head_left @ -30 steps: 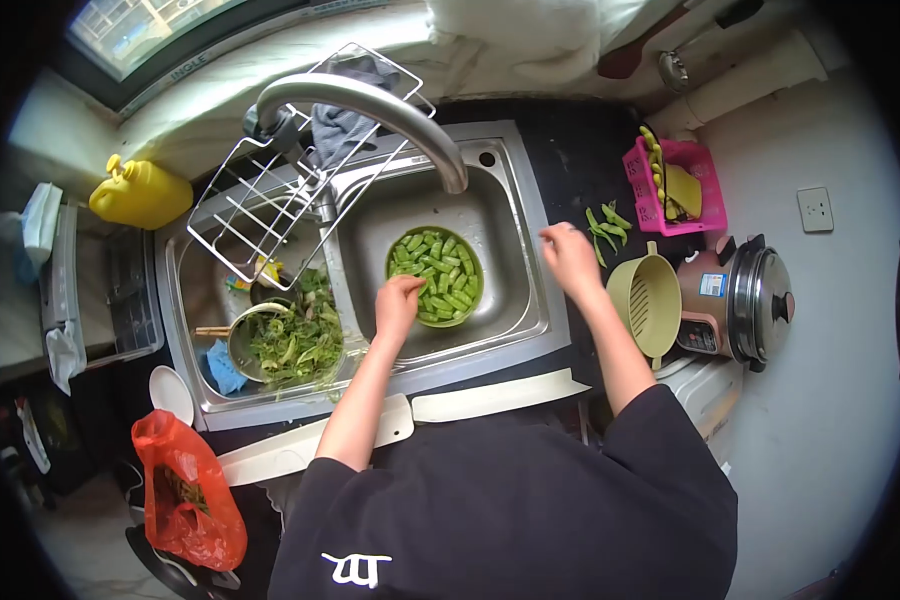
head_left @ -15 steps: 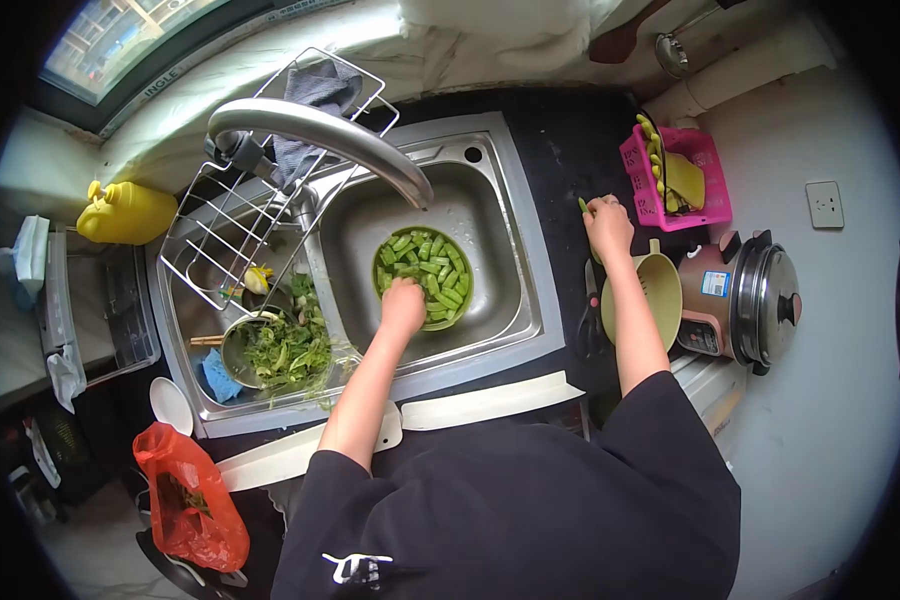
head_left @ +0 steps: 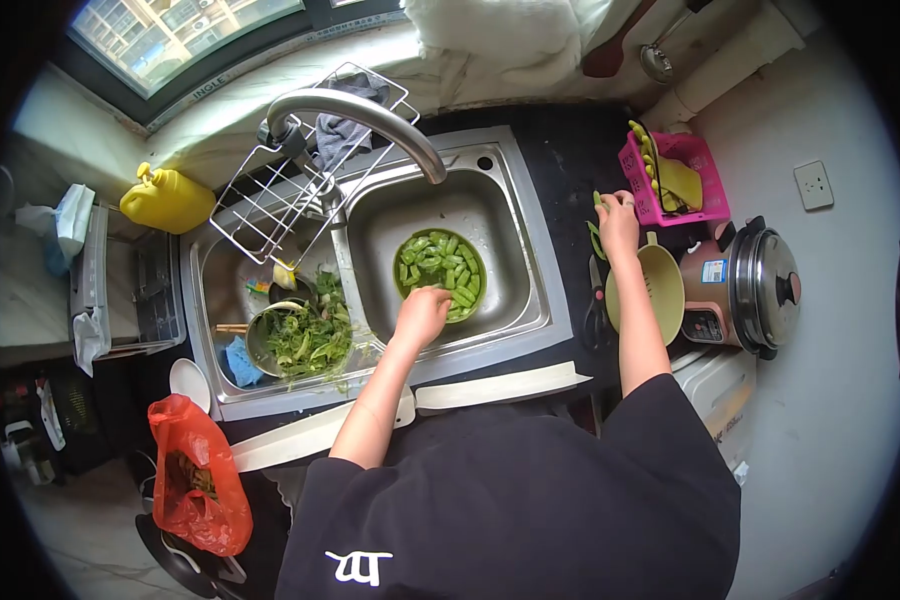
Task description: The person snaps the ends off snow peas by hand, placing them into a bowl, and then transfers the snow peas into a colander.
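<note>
Both arms stretch forward from the body, forearms bare and well apart. The left forearm [head_left: 375,405] slants up and inward; at its wrist, which bends slightly to the right, the left hand [head_left: 425,314] is lowered, back uppermost, its fingers curled and pointing right. How tightly they close is hidden from above. The right forearm [head_left: 642,315] runs straighter ahead and reaches farther out. Its wrist tips slightly inward, and the right hand [head_left: 618,220] has bent fingers, the tips drawn together in a pinch.
</note>
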Demonstrator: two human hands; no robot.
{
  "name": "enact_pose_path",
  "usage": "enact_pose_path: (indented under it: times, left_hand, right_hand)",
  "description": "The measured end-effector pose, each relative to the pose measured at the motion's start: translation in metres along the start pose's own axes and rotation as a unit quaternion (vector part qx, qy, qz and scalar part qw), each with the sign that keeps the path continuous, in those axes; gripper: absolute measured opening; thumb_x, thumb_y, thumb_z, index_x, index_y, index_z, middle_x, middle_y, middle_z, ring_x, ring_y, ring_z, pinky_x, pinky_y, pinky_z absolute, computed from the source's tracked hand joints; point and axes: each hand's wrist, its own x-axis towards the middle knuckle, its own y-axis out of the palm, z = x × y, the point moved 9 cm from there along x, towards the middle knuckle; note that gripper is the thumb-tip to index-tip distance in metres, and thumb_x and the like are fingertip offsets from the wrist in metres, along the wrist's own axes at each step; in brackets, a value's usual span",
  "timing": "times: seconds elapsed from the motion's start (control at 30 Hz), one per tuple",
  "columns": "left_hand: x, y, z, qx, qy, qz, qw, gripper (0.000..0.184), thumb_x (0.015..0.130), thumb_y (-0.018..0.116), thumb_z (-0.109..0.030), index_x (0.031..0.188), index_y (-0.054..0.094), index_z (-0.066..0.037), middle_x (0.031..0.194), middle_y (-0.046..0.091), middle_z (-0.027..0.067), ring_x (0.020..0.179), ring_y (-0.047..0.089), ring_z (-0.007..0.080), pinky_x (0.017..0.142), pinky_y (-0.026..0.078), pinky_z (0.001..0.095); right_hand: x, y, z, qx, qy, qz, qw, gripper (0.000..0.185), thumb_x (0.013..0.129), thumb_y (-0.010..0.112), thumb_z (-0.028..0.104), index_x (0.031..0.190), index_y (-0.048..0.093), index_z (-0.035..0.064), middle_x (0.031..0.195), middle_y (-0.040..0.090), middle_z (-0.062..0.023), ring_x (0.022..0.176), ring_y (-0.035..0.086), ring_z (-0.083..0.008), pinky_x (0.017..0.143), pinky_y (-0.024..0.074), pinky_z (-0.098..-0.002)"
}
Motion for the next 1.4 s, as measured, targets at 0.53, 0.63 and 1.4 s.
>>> enact_pose_path:
  times: [0.53, 0.63, 1.4]
  left_hand:
    - [-0.039, -0.096, -0.03, -0.537, -0.028, -0.052, 0.841, 0.017, 0.093, 0.06, -0.016, 0.095, 0.062, 0.0, 0.077, 0.064, 0.0028, 0.067, 0.057, 0.0066, 0.061, 0.046, 0.0208]
    - [-0.051, -0.114, -0.036, -0.358, -0.038, -0.092, 0.929, 0.018, 0.088, 0.067, -0.019, 0.095, 0.065, -0.002, 0.087, 0.067, 0.0035, 0.077, 0.061, 0.0117, 0.072, 0.048, 0.0267]
    - [-0.068, -0.173, -0.081, -0.31, 0.079, -0.327, 0.889, 0.005, 0.076, 0.071, -0.001, 0.081, 0.068, 0.0, 0.076, 0.066, 0.0057, 0.078, 0.06, 0.017, 0.073, 0.046, 0.0286]
  right_hand:
    - [-0.129, -0.007, 0.244, 0.551, -0.015, 0.462, 0.694, 0.016, 0.091, 0.06, 0.006, 0.101, 0.065, -0.0057, 0.081, 0.065, -0.0048, 0.072, 0.059, -0.0075, 0.066, 0.0497, -0.0228]
    - [-0.126, -0.019, 0.253, 0.426, -0.118, 0.424, 0.791, 0.014, 0.088, 0.062, 0.007, 0.096, 0.066, -0.0038, 0.077, 0.065, -0.0099, 0.07, 0.063, -0.0138, 0.066, 0.0495, -0.0266]
    - [-0.134, -0.032, 0.262, 0.617, -0.023, 0.19, 0.763, 0.009, 0.086, 0.063, 0.006, 0.083, 0.063, -0.0022, 0.07, 0.059, -0.0077, 0.059, 0.053, -0.0133, 0.055, 0.0409, -0.0265]
